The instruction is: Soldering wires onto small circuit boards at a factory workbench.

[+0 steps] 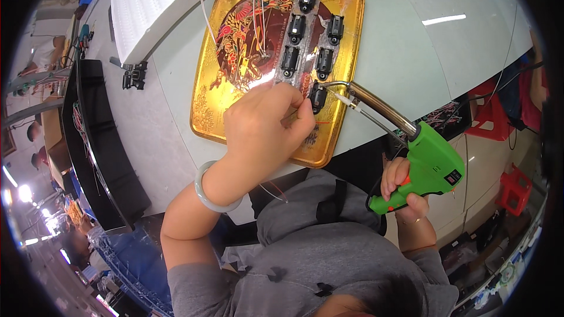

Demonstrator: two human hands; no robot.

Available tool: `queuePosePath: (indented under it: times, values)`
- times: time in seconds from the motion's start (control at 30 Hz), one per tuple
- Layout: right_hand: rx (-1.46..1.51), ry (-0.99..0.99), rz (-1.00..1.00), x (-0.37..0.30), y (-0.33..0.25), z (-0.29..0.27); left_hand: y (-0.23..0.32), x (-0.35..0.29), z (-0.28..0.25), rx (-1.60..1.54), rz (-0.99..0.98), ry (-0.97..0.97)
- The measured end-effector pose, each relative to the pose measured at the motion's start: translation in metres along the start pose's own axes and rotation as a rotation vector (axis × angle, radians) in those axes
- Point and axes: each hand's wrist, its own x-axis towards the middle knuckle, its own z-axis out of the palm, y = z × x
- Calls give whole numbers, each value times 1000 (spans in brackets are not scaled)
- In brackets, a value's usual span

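My right hand (405,191) is wrapped round the handle of a green soldering gun (435,161). Its metal barrel slants up and left, and the tip is at a small black plastic housing (318,98) on a gold tray (207,105). Beside that same housing, my left hand (264,120) is closed in a pinch; whatever lies between its thumb and forefinger is hidden. More black housings (324,63) stand in two rows on clear strips along the tray's right half. Thin red and white wires (258,17) trail over the tray's patterned middle.
At the upper left stands a white ridged box (153,9). Black parts (134,75) lie on the table left of the tray, near a long black bin (97,147). Red plastic stools (514,189) stand on the floor at right. Other people are at the far left.
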Motion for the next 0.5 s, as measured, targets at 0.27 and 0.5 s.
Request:
queuePosePath:
  times: [0.27,0.5]
  values:
    - [7,-2,9,-2,0,-1,0,-1,1,-12,-9,5]
    - [33,16,27,0,1,2,-1,-1,1,2,9,11]
